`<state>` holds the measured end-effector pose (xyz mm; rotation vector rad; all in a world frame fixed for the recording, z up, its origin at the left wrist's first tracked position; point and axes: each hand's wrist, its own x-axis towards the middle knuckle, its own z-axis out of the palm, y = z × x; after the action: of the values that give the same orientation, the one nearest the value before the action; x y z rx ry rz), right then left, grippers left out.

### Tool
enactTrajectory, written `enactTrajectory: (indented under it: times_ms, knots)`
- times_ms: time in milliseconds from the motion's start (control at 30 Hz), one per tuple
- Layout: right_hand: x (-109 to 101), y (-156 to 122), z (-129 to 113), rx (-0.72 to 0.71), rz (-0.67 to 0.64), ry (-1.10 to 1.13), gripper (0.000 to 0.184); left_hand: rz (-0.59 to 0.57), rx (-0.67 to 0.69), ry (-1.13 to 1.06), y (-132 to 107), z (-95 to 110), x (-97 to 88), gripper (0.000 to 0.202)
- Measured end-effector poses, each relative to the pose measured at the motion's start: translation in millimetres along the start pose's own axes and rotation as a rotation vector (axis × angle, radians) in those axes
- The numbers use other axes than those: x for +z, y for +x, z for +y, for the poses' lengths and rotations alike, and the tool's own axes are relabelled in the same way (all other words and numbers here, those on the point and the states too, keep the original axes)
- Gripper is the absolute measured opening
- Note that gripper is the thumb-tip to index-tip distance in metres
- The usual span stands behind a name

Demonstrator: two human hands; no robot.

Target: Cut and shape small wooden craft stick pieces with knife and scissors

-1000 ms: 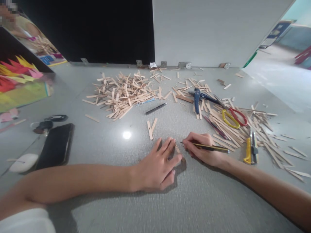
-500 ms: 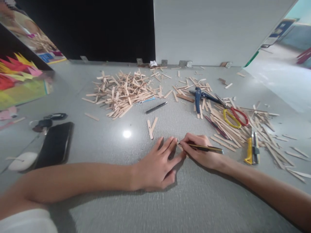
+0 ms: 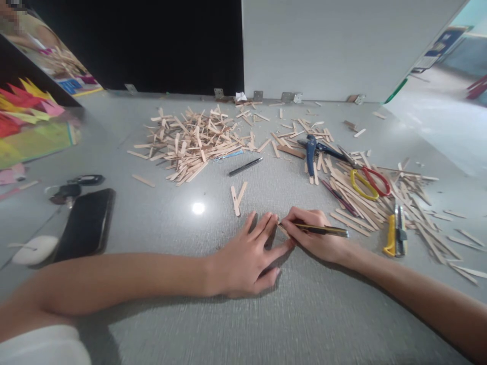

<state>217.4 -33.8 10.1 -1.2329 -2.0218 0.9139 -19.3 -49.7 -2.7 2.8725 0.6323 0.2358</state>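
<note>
My left hand (image 3: 249, 258) lies flat on the grey table (image 3: 236, 314), fingers spread, pressing down a small wooden stick (image 3: 283, 231) that is mostly hidden under the fingertips. My right hand (image 3: 314, 235) is closed on a dark pencil with a yellow stripe (image 3: 323, 230). The pencil's tip touches the stick just right of my left fingertips. Two loose sticks (image 3: 237, 197) lie crossed a little beyond my left hand.
A big pile of cut sticks (image 3: 192, 142) lies at the back. More sticks, blue pliers (image 3: 310, 152), red-and-yellow scissors (image 3: 367, 181) and a yellow utility knife (image 3: 393, 234) lie to the right. A black pen (image 3: 245, 166), a phone (image 3: 87, 223), keys (image 3: 70, 188) and a white mouse (image 3: 34, 249) sit left.
My right hand has shifted left with the pencil, bringing its tip against the stick under my left fingertips. My left hand has stayed almost still.
</note>
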Motion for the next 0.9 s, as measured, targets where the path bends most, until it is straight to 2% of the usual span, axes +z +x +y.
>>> enactTrajectory:
  times_ms: [333,633,900]
  knots:
    - [-1.0,0.3,-0.2,-0.004,-0.015,0.011,0.029,0.017,0.007,-0.022,0.0,-0.3,-0.1,0.062]
    - [0.3,1.4,-0.3,0.010,-0.030,-0.010,0.037,-0.007,-0.006,-0.035,1.0,-0.9,0.7,0.066]
    - [-1.3,2.5,-0.3,-0.016,-0.048,-0.039,0.043,-0.028,0.037,-0.013,2.2,-4.0,4.5,0.071]
